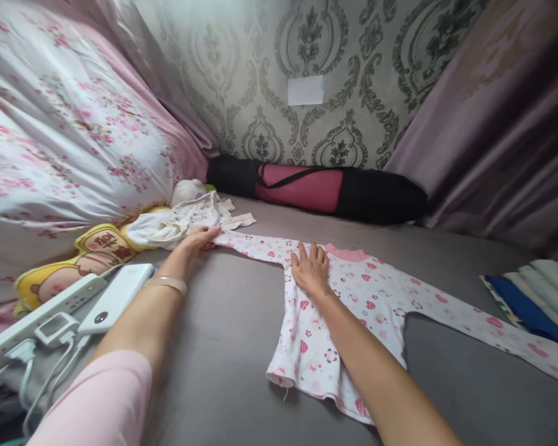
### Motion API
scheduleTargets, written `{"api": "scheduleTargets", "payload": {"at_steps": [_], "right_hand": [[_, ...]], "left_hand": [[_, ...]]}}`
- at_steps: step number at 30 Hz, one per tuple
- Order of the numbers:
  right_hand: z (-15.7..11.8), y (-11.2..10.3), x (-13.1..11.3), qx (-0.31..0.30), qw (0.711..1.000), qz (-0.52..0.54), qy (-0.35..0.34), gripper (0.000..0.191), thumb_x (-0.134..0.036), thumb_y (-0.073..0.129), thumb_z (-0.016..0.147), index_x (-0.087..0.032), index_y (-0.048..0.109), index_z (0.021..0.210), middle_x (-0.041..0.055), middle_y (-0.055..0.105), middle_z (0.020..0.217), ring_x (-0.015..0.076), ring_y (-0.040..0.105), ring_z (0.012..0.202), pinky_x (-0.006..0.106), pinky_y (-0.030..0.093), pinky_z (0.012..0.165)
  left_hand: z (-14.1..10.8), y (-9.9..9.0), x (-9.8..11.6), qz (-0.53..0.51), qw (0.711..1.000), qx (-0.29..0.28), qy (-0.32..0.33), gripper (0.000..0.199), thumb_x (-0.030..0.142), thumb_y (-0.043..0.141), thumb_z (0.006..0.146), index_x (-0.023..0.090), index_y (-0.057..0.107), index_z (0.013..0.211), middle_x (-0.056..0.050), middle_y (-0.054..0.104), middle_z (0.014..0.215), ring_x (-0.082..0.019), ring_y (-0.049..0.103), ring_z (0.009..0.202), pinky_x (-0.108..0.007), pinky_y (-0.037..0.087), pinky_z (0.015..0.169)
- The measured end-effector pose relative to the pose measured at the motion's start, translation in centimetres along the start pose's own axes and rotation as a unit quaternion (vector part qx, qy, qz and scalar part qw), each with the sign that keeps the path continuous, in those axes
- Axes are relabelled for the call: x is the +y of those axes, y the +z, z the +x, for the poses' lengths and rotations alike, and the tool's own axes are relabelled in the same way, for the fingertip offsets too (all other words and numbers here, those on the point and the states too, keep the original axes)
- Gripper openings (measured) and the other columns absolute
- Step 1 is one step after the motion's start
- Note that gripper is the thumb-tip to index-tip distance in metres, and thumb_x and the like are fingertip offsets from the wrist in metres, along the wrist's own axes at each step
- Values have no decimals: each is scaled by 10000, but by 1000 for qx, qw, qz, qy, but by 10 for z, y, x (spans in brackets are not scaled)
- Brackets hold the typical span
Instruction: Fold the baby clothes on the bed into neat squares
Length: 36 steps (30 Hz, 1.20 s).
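A white long-sleeved shirt (367, 303) with pink hearts and flowers lies spread on the grey surface, its pink collar facing away from me. Both sleeves stretch out to the sides, and the right one runs to the frame's edge. At the end of the left sleeve, my left hand (199, 240) pinches the pink cuff between thumb and fingers. My right hand (310, 267) lies flat near the left shoulder, fingers spread on the cloth. Part of the shirt's lower front is hidden under my right forearm.
Crumpled white clothing (186, 220) lies just beyond my left hand. A power strip (74, 297) with chargers and a white power bank (118, 297) sit at left, beside a yellow cartoon cushion (97, 244). Folded clothes (534, 303) are at right; a black-and-pink bag (302, 189) lies along the wall.
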State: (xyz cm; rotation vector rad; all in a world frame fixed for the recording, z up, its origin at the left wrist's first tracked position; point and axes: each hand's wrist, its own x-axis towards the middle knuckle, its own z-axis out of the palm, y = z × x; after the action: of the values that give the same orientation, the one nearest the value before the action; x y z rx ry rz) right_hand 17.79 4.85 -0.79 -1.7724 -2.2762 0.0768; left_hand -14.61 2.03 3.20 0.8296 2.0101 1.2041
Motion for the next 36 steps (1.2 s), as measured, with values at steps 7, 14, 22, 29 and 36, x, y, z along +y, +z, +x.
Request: {"api": "scheduleTargets", "payload": {"at_steps": [7, 14, 22, 29, 36], "right_hand": [[0, 0, 0, 1, 1000, -8, -1, 553, -500, 299, 979, -248, 395, 1462, 133, 315, 1517, 316, 259, 1361, 433, 119, 1099], [3, 1, -1, -21, 1000, -1, 15, 563, -511, 339, 960, -263, 389, 1463, 127, 296, 1529, 316, 233, 1377, 445, 119, 1102], [3, 1, -2, -6, 1000, -3, 14, 553, -503, 362, 951, -271, 414, 1450, 131, 320, 1515, 322, 258, 1365, 439, 141, 1092], [-1, -2, 0, 9, 1000, -24, -10, 522, -451, 331, 970, -271, 409, 1454, 136, 333, 1506, 318, 295, 1340, 434, 160, 1080], [0, -1, -2, 11, 1000, -24, 5, 539, -485, 349, 958, -265, 424, 1445, 138, 339, 1502, 314, 287, 1344, 434, 148, 1085]], "left_hand": [[5, 3, -6, 306, 939, 91, 126, 170, 309, 534, 848, 160, 574, 920, -112, 661, 898, -274, 634, 882, -362, 477, 756], [-7, 9, -17, 471, 862, 89, 164, 259, 297, 396, 954, 98, 534, 1044, -186, 681, 936, -321, 648, 947, -378, 432, 790], [-34, 59, 38, 464, 841, 111, 256, 316, 65, 343, 866, 88, 586, 1068, -235, 608, 1119, -354, 539, 1134, -488, 392, 934], [-100, 184, 26, 384, 839, -90, 375, 301, 211, 348, 950, 147, 544, 1170, -118, 659, 1112, -197, 609, 1060, -290, 452, 916], [-91, 152, -2, 434, 834, -84, 329, 456, 335, 314, 985, 87, 450, 1343, -191, 398, 1478, -268, 322, 1401, -423, 242, 1144]]}}
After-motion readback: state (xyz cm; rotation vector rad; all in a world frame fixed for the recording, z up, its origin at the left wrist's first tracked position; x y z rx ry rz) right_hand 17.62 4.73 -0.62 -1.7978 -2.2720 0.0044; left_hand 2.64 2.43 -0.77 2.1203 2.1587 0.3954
